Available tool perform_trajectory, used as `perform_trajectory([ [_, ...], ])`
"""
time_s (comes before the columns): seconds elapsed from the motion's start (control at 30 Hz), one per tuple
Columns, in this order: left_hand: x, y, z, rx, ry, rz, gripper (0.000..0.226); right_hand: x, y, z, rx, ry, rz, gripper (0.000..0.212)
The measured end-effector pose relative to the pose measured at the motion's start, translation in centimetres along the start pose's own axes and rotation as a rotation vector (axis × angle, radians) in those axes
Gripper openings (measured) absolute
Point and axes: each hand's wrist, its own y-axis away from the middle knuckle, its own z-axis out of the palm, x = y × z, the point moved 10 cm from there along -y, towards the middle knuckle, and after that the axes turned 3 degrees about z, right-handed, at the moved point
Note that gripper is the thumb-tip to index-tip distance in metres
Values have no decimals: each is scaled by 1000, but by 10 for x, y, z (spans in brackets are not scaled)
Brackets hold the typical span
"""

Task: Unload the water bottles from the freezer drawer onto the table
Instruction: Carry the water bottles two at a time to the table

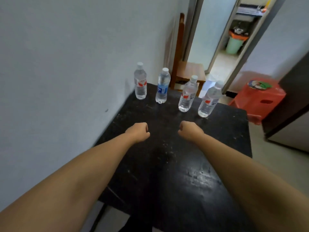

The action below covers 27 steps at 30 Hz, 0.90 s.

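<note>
Several clear water bottles stand upright in a row along the far side of the black table (167, 156): a red-labelled bottle (140, 82) at the far left, a blue-labelled bottle (162, 86) beside it, and two more red-labelled bottles (188, 94) (209, 100) to the right. My left hand (139, 132) and my right hand (189, 131) hover over the middle of the table, both curled into fists with nothing in them. The freezer drawer is not visible.
A white wall runs along the table's left side. A wooden chair (187, 71) stands behind the table. A red plastic stool (257, 99) sits on the floor to the right, next to a dark appliance (291, 111). A doorway behind shows a green bin (234, 45).
</note>
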Motion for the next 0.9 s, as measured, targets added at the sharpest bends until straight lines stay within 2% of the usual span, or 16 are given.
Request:
perform_trajectory([
  [0.23,-114,139,48,-52,5,-189,19,-87,82,111,-161,311,-262,28],
  [0.4,-193,226,55,41,105,-361,24,-171,134,163,-184,413,-456,36],
  [0.53,-250,302,59,92,163,-482,28,-248,187,206,-248,507,-644,30],
  [0.67,-304,381,67,140,195,-613,27,-314,248,250,-275,593,-752,25],
  [0.83,-349,465,86,190,248,-713,22,-367,325,308,-332,733,-896,13],
  [0.9,-363,504,99,213,282,-772,21,-385,363,328,-336,775,-984,16],
])
